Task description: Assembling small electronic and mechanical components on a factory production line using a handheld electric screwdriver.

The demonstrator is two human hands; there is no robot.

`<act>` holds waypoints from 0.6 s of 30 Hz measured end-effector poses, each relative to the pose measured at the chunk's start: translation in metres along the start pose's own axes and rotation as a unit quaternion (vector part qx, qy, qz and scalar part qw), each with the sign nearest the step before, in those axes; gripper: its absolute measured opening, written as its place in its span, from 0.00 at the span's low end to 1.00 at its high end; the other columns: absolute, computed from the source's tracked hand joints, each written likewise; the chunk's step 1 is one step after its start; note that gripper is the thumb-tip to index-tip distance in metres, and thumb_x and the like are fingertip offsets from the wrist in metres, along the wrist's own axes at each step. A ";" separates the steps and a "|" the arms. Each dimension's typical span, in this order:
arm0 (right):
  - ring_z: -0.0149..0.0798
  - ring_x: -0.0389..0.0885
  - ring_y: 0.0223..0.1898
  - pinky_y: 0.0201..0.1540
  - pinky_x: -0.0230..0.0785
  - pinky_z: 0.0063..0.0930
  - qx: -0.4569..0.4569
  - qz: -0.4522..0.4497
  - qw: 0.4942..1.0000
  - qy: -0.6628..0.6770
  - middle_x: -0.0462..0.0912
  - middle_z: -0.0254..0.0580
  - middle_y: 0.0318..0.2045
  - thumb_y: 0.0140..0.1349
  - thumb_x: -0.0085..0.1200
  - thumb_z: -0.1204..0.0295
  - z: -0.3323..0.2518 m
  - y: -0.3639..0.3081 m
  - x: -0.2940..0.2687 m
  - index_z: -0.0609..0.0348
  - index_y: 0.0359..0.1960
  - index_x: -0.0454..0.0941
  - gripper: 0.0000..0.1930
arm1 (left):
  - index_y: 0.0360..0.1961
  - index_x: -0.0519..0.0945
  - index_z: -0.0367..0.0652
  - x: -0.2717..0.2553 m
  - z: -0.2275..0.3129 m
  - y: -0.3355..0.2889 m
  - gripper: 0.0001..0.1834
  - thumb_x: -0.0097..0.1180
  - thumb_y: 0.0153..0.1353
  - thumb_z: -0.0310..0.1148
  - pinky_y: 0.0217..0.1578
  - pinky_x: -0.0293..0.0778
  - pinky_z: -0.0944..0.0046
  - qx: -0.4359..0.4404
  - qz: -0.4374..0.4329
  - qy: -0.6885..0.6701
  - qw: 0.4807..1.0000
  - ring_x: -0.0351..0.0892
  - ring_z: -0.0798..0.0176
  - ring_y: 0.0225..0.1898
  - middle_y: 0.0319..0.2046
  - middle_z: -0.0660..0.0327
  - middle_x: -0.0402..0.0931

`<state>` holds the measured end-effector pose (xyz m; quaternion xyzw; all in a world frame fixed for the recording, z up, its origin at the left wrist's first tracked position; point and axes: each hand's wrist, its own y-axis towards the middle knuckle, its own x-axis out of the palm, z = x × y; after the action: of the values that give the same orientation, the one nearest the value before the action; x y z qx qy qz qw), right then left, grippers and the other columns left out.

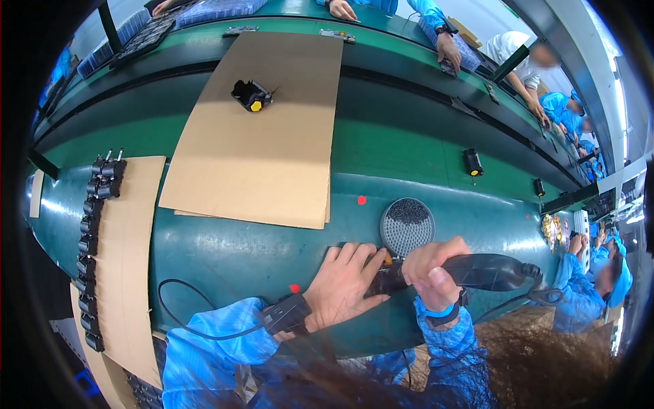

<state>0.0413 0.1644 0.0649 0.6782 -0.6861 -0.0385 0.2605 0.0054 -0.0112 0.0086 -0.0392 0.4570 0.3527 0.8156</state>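
My right hand is closed around a black corded electric screwdriver, which lies nearly level and points left. Its tip is hidden by my fingers. My left hand rests low over the table, thumb and index finger gripping either side of a small black part. A bit of orange shows at that part's upper edge; most of its shape is covered. Just beyond my hands sits a round dish with a dimpled grey bottom and many tiny black pieces, probably screws, gathered at its far side.
Cardboard sheets lie ahead, bearing a black assembly with a yellow end. Black units stand in a row on cardboard at left. Two black-and-yellow parts, one nearer, sit on the green conveyor. Co-workers' hands work across it.
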 end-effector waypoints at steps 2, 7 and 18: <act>0.32 0.64 0.16 0.20 0.63 0.31 0.002 -0.002 1.000 -0.004 0.67 0.37 0.18 0.62 0.56 0.73 0.000 0.001 0.001 0.58 0.34 0.64 0.10 | 0.62 0.74 0.35 0.000 0.000 0.000 0.40 0.68 0.55 0.51 0.50 0.65 0.54 -0.001 -0.001 -0.002 1.000 0.68 0.52 0.55 0.53 0.55 0.69; 0.32 0.64 0.16 0.20 0.63 0.31 0.019 -0.008 0.999 -0.027 0.68 0.37 0.18 0.63 0.56 0.75 0.000 0.001 0.004 0.57 0.33 0.64 0.10 | 0.62 0.73 0.36 0.001 -0.001 0.001 0.40 0.68 0.55 0.51 0.51 0.65 0.54 -0.003 0.006 0.003 1.000 0.68 0.51 0.55 0.54 0.54 0.69; 0.31 0.65 0.15 0.20 0.64 0.30 0.033 -0.032 0.996 -0.070 0.69 0.37 0.15 0.62 0.59 0.75 0.005 -0.004 0.001 0.57 0.32 0.65 0.11 | 0.62 0.73 0.36 0.000 0.005 -0.002 0.40 0.67 0.55 0.52 0.53 0.64 0.52 -0.002 -0.002 0.005 1.000 0.67 0.50 0.56 0.54 0.53 0.69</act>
<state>0.0429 0.1621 0.0595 0.7034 -0.6817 -0.0719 0.1880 0.0102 -0.0114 0.0112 -0.0437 0.4602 0.3518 0.8140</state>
